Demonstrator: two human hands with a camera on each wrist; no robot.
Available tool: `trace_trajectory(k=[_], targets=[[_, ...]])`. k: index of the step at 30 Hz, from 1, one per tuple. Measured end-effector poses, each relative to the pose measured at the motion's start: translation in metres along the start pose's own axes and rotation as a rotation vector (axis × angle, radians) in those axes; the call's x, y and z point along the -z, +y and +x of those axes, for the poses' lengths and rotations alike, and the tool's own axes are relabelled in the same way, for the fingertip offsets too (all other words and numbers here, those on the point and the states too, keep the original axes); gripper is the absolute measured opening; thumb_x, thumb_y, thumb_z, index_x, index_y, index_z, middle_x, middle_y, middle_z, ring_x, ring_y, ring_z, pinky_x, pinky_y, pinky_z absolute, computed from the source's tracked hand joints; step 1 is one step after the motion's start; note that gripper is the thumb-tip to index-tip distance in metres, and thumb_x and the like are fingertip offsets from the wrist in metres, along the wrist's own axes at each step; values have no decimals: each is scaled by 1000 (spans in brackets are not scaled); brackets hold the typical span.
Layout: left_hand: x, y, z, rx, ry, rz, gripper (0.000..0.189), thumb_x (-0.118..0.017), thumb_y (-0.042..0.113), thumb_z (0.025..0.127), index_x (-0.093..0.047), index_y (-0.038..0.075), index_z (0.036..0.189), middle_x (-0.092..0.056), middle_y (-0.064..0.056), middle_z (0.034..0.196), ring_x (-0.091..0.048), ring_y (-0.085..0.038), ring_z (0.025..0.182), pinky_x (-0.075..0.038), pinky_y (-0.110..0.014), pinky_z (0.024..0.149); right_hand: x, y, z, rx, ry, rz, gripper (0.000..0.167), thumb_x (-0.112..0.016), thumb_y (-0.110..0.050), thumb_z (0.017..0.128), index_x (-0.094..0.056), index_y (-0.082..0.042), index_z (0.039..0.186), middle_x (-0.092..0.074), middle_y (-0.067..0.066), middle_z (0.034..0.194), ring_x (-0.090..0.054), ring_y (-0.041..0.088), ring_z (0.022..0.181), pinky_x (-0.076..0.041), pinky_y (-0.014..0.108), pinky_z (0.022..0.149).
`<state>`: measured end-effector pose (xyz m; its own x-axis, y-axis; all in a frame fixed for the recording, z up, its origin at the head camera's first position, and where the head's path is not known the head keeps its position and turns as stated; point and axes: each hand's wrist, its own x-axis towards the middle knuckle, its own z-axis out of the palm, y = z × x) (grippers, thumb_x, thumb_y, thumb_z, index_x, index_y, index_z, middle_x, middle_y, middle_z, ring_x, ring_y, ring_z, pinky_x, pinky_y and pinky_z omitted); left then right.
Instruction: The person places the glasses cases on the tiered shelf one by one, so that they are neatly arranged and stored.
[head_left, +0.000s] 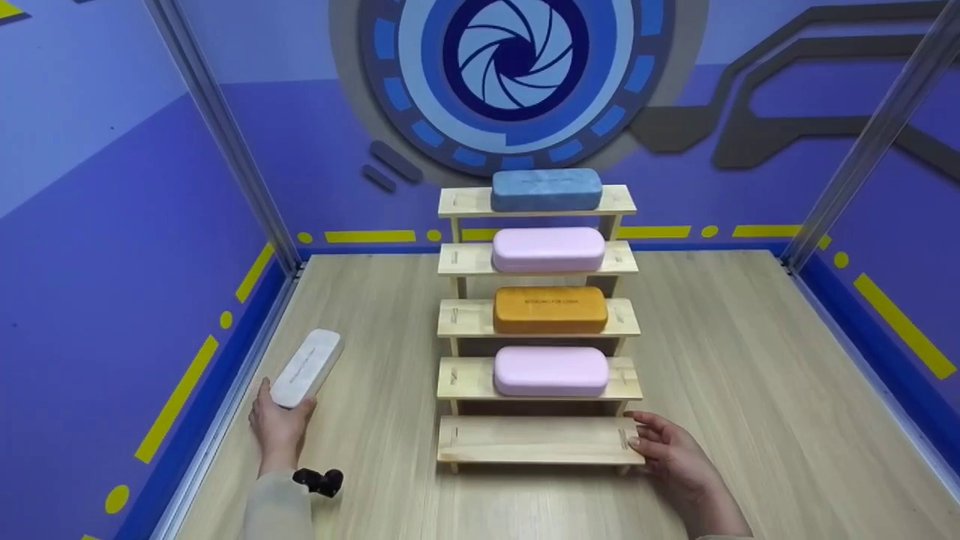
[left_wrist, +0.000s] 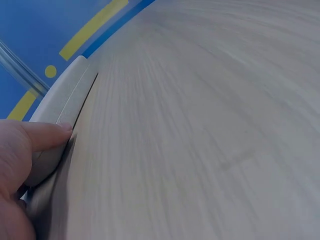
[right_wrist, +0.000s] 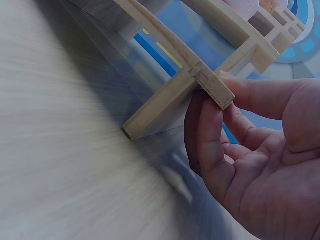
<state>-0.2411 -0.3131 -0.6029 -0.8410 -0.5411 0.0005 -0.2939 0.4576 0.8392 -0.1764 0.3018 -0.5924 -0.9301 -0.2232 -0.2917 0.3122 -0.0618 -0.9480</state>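
At the left side of the table, my left hand (head_left: 279, 429) grips the near end of a white glasses case (head_left: 307, 366) with small print on its top. In the left wrist view the thumb presses the side of the case (left_wrist: 62, 102), which lies at or just above the tabletop. My right hand (head_left: 681, 459) pinches the right end of the lowest board (head_left: 536, 441) of a stepped wooden rack, thumb on top and fingers underneath, as the right wrist view shows at the board's corner (right_wrist: 215, 87). That lowest board bears no case.
On the rack's upper steps sit a blue case (head_left: 546, 190), a pink case (head_left: 548, 250), an orange case (head_left: 550, 310) and another pink case (head_left: 551, 371). Blue-purple panels (head_left: 135, 247) with metal posts (head_left: 225, 135) enclose the wooden table (head_left: 375, 322).
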Motion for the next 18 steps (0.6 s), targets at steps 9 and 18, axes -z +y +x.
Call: trace_trajectory(k=[9, 18], targets=[[-1, -1, -5, 28, 6, -101, 87, -77, 10, 86, -29, -4, 157, -36, -32, 157, -32, -48, 148, -24, -58, 126, 0, 0, -1, -5, -11, 26, 62, -63, -8, 100, -31, 8, 151, -70, -5, 114, -71, 10, 94, -61, 25, 75], [-2, 0, -13, 63, 16, -205, 91, -79, 15, 87, -28, 9, 162, -31, -24, 165, -29, -43, 152, -23, -58, 127, -1, 1, -1, 6, -9, 52, 61, -63, -6, 99, -32, 8, 150, -70, -4, 114, -71, 11, 98, -62, 27, 81]])
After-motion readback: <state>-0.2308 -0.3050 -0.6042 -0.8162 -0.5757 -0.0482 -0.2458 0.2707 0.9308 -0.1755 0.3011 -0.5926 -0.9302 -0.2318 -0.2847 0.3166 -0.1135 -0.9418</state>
